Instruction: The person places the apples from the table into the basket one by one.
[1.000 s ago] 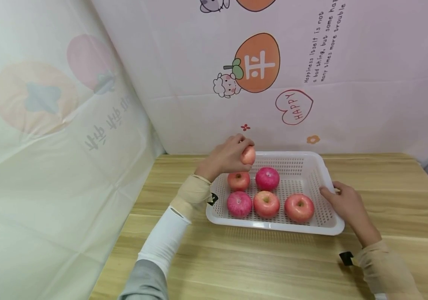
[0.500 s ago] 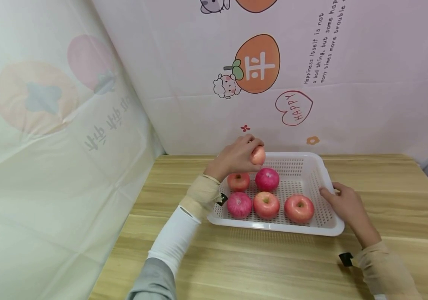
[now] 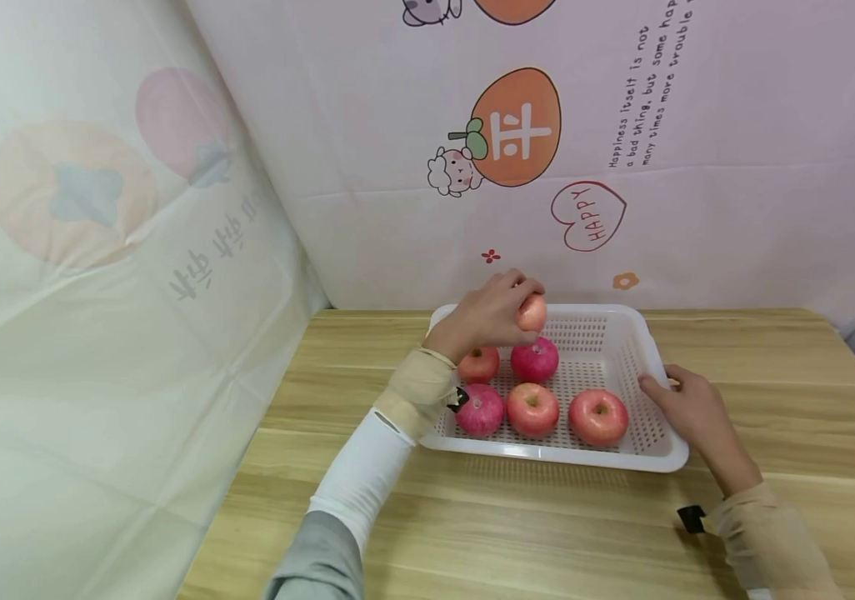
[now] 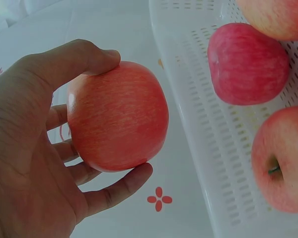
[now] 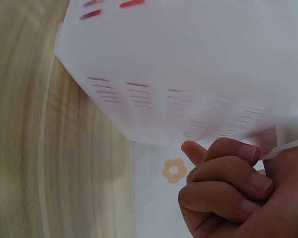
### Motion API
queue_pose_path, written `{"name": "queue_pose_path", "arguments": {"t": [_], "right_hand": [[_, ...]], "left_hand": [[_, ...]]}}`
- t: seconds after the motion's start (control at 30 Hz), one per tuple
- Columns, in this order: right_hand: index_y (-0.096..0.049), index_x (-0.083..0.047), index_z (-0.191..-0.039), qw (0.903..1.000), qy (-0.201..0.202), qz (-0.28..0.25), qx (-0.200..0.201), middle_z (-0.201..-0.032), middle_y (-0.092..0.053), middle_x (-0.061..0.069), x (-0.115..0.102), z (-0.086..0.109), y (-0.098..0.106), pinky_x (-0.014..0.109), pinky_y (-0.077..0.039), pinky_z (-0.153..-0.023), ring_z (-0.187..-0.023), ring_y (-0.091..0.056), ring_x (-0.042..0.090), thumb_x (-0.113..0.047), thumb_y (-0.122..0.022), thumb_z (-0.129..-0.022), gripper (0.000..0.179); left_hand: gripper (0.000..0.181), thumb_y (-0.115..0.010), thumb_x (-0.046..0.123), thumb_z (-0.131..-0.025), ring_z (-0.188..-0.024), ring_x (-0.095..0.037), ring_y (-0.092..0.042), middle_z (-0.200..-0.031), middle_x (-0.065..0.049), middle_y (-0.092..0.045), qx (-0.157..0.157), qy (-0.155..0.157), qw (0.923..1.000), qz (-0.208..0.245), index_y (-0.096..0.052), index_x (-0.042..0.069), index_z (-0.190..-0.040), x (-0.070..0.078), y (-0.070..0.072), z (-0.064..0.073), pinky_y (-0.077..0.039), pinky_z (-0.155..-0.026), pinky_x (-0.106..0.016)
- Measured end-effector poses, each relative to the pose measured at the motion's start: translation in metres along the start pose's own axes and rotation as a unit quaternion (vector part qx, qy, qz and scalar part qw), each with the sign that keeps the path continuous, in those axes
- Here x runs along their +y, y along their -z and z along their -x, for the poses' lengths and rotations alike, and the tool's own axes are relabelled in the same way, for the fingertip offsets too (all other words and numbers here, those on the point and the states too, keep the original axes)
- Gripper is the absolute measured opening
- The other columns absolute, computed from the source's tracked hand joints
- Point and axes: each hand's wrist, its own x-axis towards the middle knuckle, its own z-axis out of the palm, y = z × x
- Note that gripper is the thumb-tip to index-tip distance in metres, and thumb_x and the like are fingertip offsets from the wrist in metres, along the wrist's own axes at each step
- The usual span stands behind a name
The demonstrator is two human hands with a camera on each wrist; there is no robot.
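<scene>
In the head view my left hand (image 3: 489, 318) holds a light red apple (image 3: 532, 313) above the back of a white plastic basket (image 3: 585, 460). The left wrist view shows the thumb and fingers around this apple (image 4: 121, 119), apart from the basket. Several apples lie inside: a deep pink apple (image 3: 535, 360) just under the held one, another pink apple (image 3: 482, 411) at the front left, and a red apple (image 3: 597, 417) at the front right. My right hand (image 3: 697, 412) grips the basket's right rim, thumb on top; the right wrist view shows its curled fingers (image 5: 223, 173) beneath.
The basket stands on a wooden table (image 3: 532, 533). A printed white cloth (image 3: 397, 233) hangs right behind the table's back edge, and another pale cloth (image 3: 135, 375) hangs along the left side.
My left hand has moved to the right with the apple, from the basket's back left toward its back middle. The right hand and the basket look almost still.
</scene>
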Motion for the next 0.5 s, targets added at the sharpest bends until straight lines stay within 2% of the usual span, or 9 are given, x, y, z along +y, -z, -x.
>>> {"name": "queue_pose_path", "arguments": {"t": [0.5], "right_hand": [[-0.046, 0.018, -0.145, 1.0, -0.002, 0.004, 0.004, -0.129, -0.059, 0.047, 0.002, -0.002, 0.0, 0.042, -0.064, -0.066, -0.09, -0.074, 0.037, -0.044, -0.05, -0.11, 0.072]], "left_hand": [[0.067, -0.078, 0.042, -0.085, -0.128, -0.015, -0.051, -0.142, 0.003, -0.054, -0.016, -0.021, 0.9996, -0.012, -0.057, 0.027, -0.146, 0.016, -0.008, -0.016, -0.054, -0.093, -0.03]]}}
